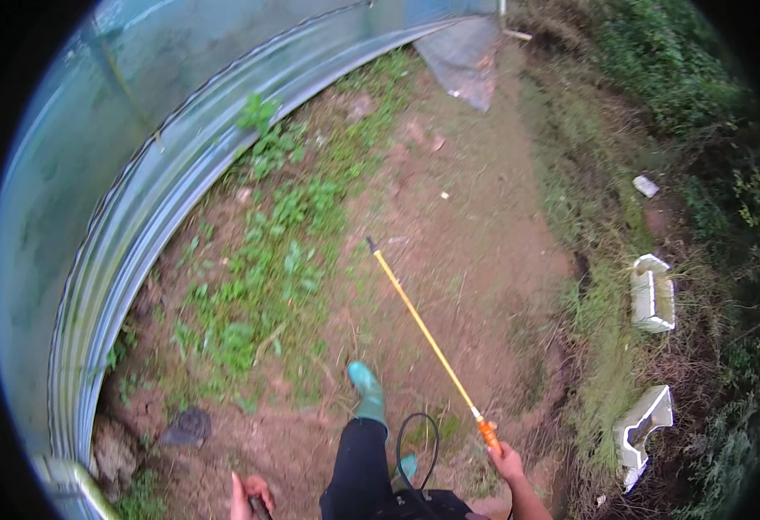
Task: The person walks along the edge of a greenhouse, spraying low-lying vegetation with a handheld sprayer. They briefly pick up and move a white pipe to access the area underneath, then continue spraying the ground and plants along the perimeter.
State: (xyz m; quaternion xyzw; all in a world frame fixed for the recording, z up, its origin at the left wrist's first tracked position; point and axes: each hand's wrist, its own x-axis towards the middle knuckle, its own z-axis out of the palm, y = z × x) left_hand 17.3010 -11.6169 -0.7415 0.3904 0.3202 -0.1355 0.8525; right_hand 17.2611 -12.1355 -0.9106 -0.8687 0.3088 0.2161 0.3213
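Note:
My right hand [509,464] is closed round the orange grip of a spray wand [427,334]. Its long yellow tube slants up and left over the dirt path and ends in a dark nozzle. A black hose [434,450] loops beside my leg, below the wand. At the lower edge my left hand [250,494] has its fingers curled round a dark handle [261,510], most of which is cut off by the picture's edge. Between the hands, a green rubber boot [367,386] is set forward on the ground, and the other boot [408,466] shows partly behind the hose.
Corrugated sheeting [167,204] under plastic film curves along the left. Green weeds [263,286] grow at its foot. The dirt path [475,234] runs ahead. Two broken white foam boxes [655,303] [631,446] lie in the brush at right. A dark lump [187,427] lies at lower left.

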